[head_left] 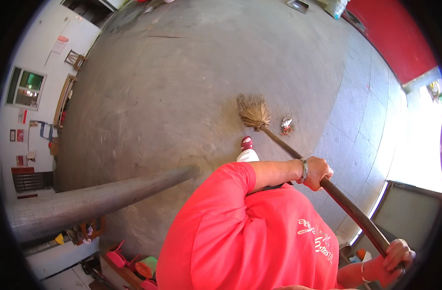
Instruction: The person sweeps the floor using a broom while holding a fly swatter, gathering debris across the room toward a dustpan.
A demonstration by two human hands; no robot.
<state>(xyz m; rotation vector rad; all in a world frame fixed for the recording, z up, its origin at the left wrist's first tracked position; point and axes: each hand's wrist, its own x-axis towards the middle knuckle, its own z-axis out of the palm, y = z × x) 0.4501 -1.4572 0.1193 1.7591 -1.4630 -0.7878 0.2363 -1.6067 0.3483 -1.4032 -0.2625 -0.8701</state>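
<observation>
A long-handled straw broom (254, 113) slants across the front of my body, its bristles resting on the grey concrete floor (172, 92). My left hand (316, 174), with a bangle at its wrist, is wrapped round the middle of the dark wooden handle. Lower right, my right hand (395, 261) grips the handle near its top end. Just right of the bristles lies a small heap of litter (286, 125), whitish and reddish bits. One of my feet, in a red sandal (247, 143), stands close behind the broom head.
A thick grey post (110, 200) rises on my left. Pink and green plastic items (134, 263) sit lower left. Tiles (354, 113) border the floor on the right, beside a bright opening. A framed panel (409, 208) stands near my right side. A dustpan-like object (297, 6) lies far ahead.
</observation>
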